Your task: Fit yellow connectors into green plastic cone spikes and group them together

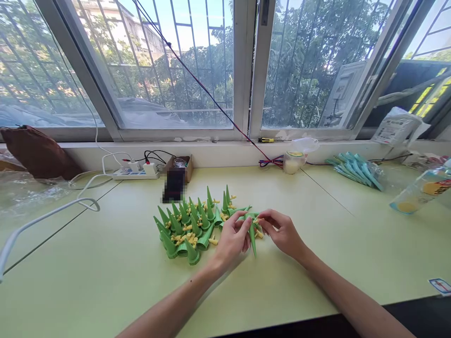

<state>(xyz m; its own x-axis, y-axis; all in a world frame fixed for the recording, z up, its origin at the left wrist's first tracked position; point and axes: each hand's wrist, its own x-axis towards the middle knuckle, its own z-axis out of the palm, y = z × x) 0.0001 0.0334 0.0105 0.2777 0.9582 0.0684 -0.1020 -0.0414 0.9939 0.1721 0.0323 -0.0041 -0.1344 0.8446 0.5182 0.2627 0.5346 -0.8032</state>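
Note:
My left hand (230,238) is closed on a green plastic cone (252,239), whose narrow tip points down toward me. Beside the cone's wide end, my right hand (284,233) pinches a small yellow plastic piece (257,221). Fingers partly cover both parts where they meet, so I cannot tell whether the yellow piece is inside the cone. To the left of my hands many green cones (193,254) stand or lie in a cluster on the table (116,263). Small yellow pieces (213,241) are scattered among them, and some lie behind my hands.
A power strip (136,174) with white cables and a small cardboard box (189,167) sit at the back left. Along the back right are a round jar (291,163), light-blue plastic-wrapped items (359,171) and a lying clear bottle (419,190). A yellow-black tool (266,140) rests on the sill.

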